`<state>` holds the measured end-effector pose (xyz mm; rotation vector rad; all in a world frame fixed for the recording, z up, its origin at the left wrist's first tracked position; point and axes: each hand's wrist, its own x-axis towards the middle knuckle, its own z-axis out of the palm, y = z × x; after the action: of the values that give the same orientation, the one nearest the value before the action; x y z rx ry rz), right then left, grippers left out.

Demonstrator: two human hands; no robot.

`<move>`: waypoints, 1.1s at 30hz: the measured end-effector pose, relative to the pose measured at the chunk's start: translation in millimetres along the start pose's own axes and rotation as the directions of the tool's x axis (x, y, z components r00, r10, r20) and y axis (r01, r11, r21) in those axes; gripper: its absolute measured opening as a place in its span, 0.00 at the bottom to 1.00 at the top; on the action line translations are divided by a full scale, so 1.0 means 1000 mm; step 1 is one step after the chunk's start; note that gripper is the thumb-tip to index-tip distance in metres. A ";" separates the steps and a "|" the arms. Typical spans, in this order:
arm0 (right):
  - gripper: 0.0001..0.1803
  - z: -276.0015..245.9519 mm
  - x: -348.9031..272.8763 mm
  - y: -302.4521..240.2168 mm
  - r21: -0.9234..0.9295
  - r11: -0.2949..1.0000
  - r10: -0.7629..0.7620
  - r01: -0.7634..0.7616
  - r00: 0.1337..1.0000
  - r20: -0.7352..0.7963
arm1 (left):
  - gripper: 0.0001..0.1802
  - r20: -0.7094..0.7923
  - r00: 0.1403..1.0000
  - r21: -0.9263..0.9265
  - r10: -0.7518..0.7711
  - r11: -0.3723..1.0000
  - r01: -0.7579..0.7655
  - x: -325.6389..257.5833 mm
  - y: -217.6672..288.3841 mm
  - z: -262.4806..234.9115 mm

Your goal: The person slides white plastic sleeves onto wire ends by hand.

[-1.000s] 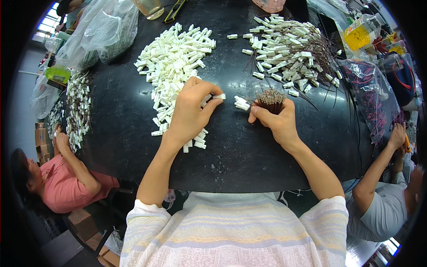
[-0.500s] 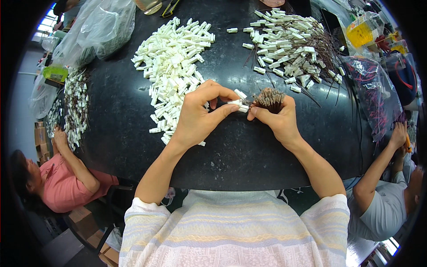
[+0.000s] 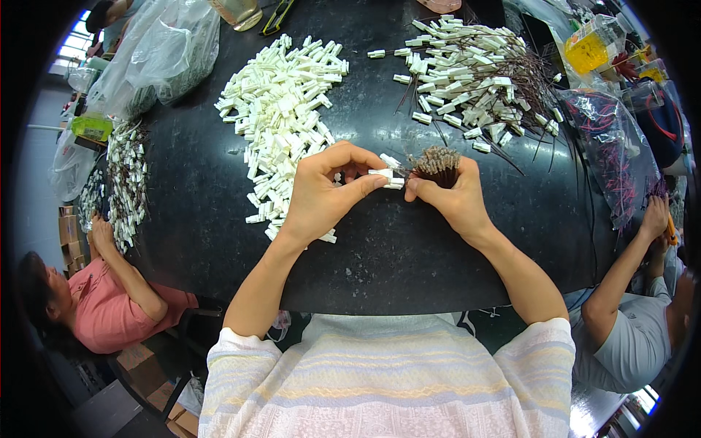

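My left hand (image 3: 332, 182) is closed, pinching several small white connector housings (image 3: 388, 177) between thumb and fingers. Close beside them, my right hand (image 3: 456, 197) grips a bundle of dark brown wires (image 3: 435, 162) whose metal-tipped ends point upward. The right thumb and index finger meet at the housings, where a thin wire end seems to touch them; the exact contact is too small to make out. Left of my hands lies a big pile of loose white housings (image 3: 281, 109). At the far right is a heap of white housings with brown wires attached (image 3: 475, 80).
Plastic bags (image 3: 171, 55) lie at the far left beside another connector heap (image 3: 126, 182). A yellow-handled cutter (image 3: 277, 16) and a clear container (image 3: 239, 11) stand at the back. A bag of pink wires (image 3: 610, 153) lies right. Co-workers sit at the left (image 3: 102, 306) and right (image 3: 624, 336).
Both hands stay nearly in place, with the housings and wire bundle still held close together. The whole view has shifted slightly.
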<state>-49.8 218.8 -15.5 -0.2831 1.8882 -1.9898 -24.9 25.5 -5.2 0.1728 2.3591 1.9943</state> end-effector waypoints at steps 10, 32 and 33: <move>0.03 0.001 -0.001 -0.003 -0.016 1.000 0.004 -0.004 1.000 0.011 | 0.07 0.013 1.000 -0.088 0.005 0.996 -0.004 0.002 -0.001 0.002; 0.03 0.002 -0.001 0.005 -0.002 0.999 -0.048 0.048 0.997 0.068 | 0.09 0.097 0.989 0.194 0.110 0.973 -0.127 0.005 0.004 -0.006; 0.03 0.002 0.000 0.006 -0.003 0.999 -0.049 0.049 0.996 0.072 | 0.09 0.025 0.991 0.219 0.131 0.967 -0.133 0.010 0.002 -0.011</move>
<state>-47.9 217.2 -21.3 -0.4003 1.8587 -1.9795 -36.2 16.2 -0.7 0.3569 2.6226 1.7713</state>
